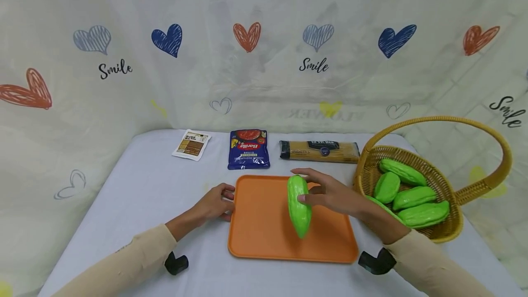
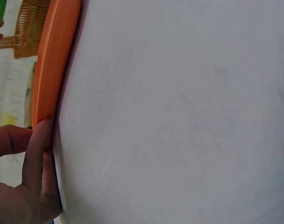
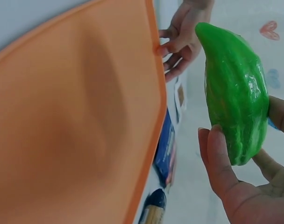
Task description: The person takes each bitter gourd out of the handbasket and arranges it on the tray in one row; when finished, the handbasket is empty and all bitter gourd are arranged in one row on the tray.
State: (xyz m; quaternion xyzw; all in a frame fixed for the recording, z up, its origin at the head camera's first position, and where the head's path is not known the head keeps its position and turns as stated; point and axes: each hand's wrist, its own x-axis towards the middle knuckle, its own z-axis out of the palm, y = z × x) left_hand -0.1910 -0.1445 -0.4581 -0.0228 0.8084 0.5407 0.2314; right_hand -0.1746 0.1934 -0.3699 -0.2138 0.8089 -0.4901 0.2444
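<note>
My right hand (image 1: 330,191) holds a glossy green bitter melon (image 1: 299,205) above the orange tray (image 1: 260,223). In the right wrist view, thumb and fingers pinch the lower part of the melon (image 3: 237,93), and its tapered end points up and away from the palm. The melon casts a shadow on the tray's bare floor. At the tray's left edge is my left hand (image 1: 216,201). Its fingers (image 2: 37,154) are bent at the orange rim (image 2: 55,60) in the left wrist view, gripping it from the side.
Right of the tray stands a wicker basket (image 1: 453,223) with a tall handle, holding several more green bitter melons (image 1: 422,214). Behind the tray lie a white pouch (image 1: 191,145), a blue Barilla sauce pouch (image 1: 249,149) and a spaghetti pack (image 1: 321,151). A white cloth covers the table.
</note>
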